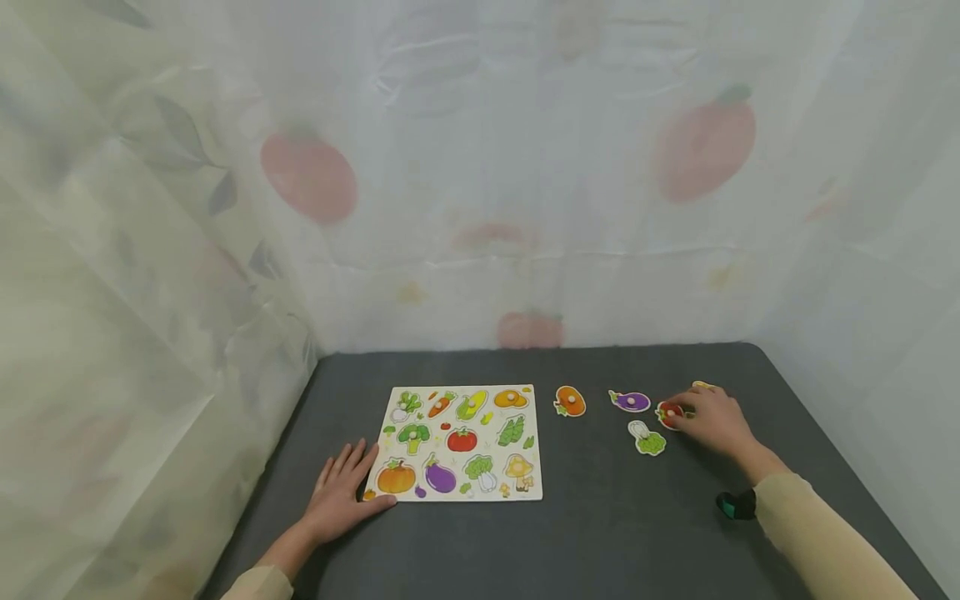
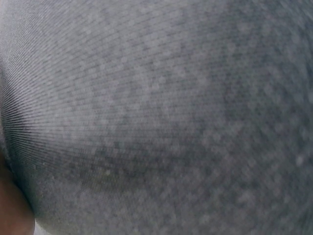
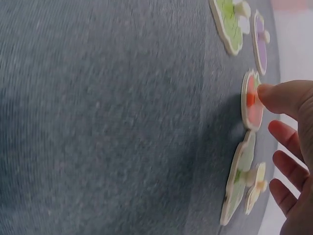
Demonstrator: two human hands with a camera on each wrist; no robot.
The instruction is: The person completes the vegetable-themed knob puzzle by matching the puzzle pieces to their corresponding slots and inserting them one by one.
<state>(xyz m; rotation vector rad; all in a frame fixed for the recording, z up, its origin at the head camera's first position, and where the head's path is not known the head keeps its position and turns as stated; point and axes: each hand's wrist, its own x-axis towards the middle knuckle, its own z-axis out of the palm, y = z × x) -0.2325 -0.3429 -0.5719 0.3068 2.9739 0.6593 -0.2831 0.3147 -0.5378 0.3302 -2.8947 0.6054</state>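
Observation:
My left hand (image 1: 339, 492) rests at the lower left corner of a white vegetable puzzle board (image 1: 491, 492), fingers spread along its edge. In the left wrist view only a bit of skin shows at the lower left. Over on the right, my right hand (image 1: 716, 421) pinches the knob of a red tomato puzzle piece (image 1: 667, 414), thumb at the knob and index finger largely hidden behind it. The tomato piece (image 3: 254, 115) is close over the dark cloth, its other fingers loosely bent. A cabbage piece (image 1: 647, 439) and an eggplant piece (image 1: 630, 402) lie near it.
An orange pumpkin piece (image 1: 570, 402) lies right of the board. Beside the tomato, a green piece (image 3: 237, 183) and a small pale yellow piece (image 3: 257, 191) lie partly under my right hand. White curtains (image 1: 480, 275) surround the dark grey table (image 1: 600, 533) at the back and sides.

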